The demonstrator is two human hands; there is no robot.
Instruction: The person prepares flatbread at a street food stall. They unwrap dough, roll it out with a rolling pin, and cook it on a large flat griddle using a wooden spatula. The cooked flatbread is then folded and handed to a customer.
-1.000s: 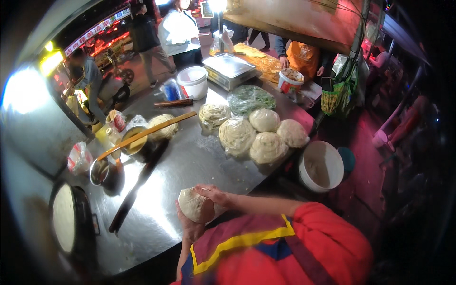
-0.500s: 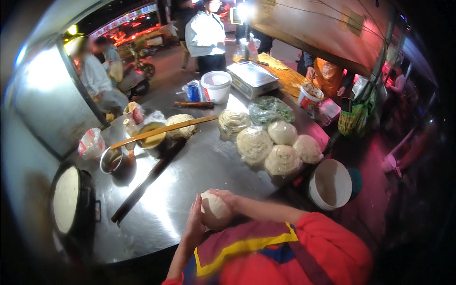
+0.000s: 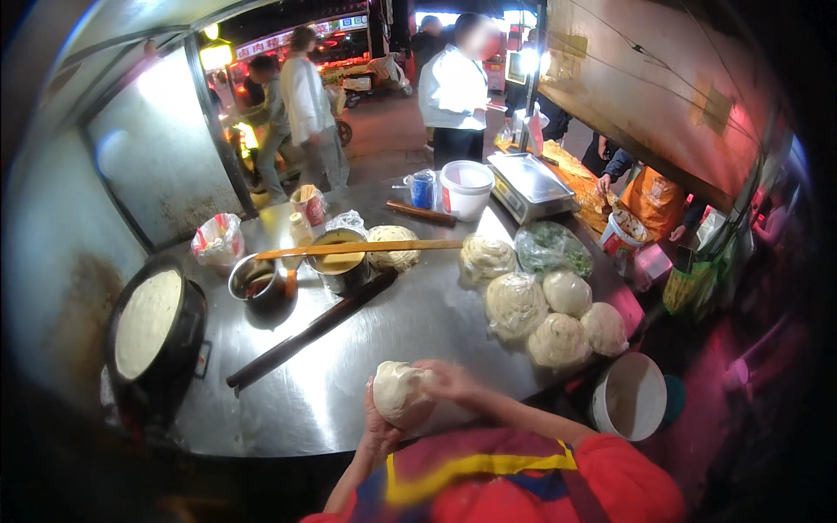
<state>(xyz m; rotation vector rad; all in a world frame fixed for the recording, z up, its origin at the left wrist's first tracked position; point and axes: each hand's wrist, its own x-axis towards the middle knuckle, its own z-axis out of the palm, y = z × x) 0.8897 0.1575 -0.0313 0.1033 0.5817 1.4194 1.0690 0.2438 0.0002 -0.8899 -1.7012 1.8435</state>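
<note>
A round ball of pale dough (image 3: 402, 394) is held up between my hands, at the near edge of the steel table (image 3: 349, 366). My left hand (image 3: 378, 425) cups it from the left and below, fingers wrapped round its side. On the other side my right hand (image 3: 443, 380) grips the dough's upper right, its fingers bent at the surface. Ahead and to the right sit several plastic-wrapped dough balls (image 3: 558, 341), beside a bag of chopped greens (image 3: 552, 251). A dark rolling pin (image 3: 312, 331) lies slantwise to the left of the dough.
At far left stands a round pan (image 3: 150, 324) with a flat dough sheet in it. A wooden stick (image 3: 375, 247) lies across a metal pot (image 3: 338, 277) and a small pot (image 3: 251, 286). A scale (image 3: 532, 185) and white tub (image 3: 466, 188) are behind; a bucket (image 3: 629, 397) stands right.
My right hand has shifted from the dough's top to its right side, and the dough is turned and lifted somewhat. The whole view has swung left and up.
</note>
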